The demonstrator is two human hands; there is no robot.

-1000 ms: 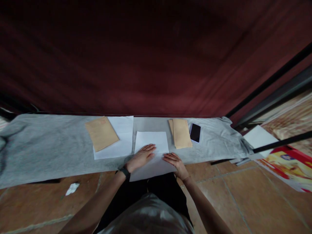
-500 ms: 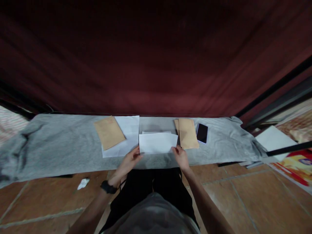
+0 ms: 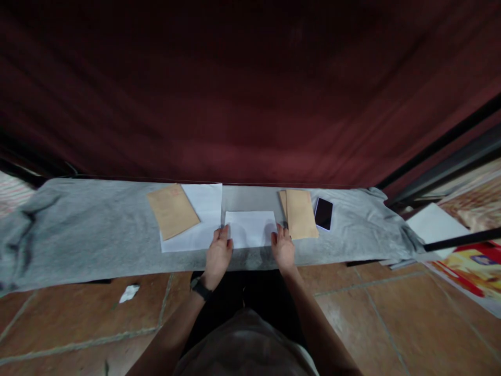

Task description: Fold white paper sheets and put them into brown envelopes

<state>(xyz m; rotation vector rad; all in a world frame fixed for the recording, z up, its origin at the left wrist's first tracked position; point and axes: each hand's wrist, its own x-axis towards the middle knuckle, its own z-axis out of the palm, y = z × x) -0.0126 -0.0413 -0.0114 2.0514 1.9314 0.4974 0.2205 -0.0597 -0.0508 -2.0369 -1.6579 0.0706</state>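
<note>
A short, wide piece of white paper (image 3: 250, 228) lies almost flat in front of me on the grey cloth. My left hand (image 3: 218, 253) grips its left edge, thumb on the near corner and fingers along the side. At the opposite edge my right hand (image 3: 282, 248) pinches it in the same way. Left of it, larger white sheets (image 3: 211, 209) are partly covered by a brown paper envelope (image 3: 173, 211). Close to my right hand rest brown envelopes (image 3: 302, 214), one overlapping another.
A phone (image 3: 324, 213) lies right of the envelopes on the grey cloth (image 3: 97, 230) covering a narrow bench. Dark red fabric (image 3: 250, 115) rises behind it. Black bars (image 3: 438, 138) and a printed box (image 3: 469, 269) stand at right. Crumpled white paper (image 3: 129, 293) is on the tiled floor.
The white paper has come down level over the white edge that showed behind it. Both hands have moved forward along its sides, and the left one also shifted right.
</note>
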